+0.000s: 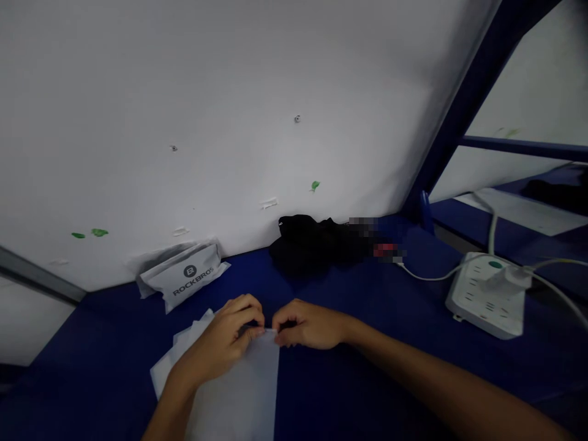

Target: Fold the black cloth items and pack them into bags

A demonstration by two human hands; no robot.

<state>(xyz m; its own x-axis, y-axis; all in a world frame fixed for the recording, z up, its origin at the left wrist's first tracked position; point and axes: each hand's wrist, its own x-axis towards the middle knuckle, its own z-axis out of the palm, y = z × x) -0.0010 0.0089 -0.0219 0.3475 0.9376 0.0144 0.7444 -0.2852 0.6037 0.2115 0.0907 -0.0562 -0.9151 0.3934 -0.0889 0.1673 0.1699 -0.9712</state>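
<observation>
— Nearest to you is the clear plastic bag [248, 386], lying flat on the blue bench [367, 367] and running from the bottom edge of the view up to your fingers. What have you got hold of?

— Your left hand [225, 340] and your right hand [305, 324] are both pinched shut on the bag's far edge, thumbs and fingertips close together, almost touching each other at the top right corner.

— How will it handle?

— I judge it very light, thin and limp, with a slick film surface. It will sag and slide rather than hold a shape, so keep your grip on the edge or a corner, as you have it now, not on the flat middle. It looks unlikely to break, though it may crease or stretch if you pull hard.

— Which way does it lie?

— Its long axis runs away from you, near end toward your body, far end pointing at the white wall [184, 122]. The right side is a straight line heading up to your right thumb. More pale sheets [184, 349] show under your left wrist, slightly askew; I cannot tell how many.

— What else is about?

— A white ROCKBROS pouch [186, 275] leans against the wall to the left, a black cloth bundle [312, 242] sits at the wall ahead, and a white power strip [487, 294] with a plugged adapter is well apart on the right.
</observation>
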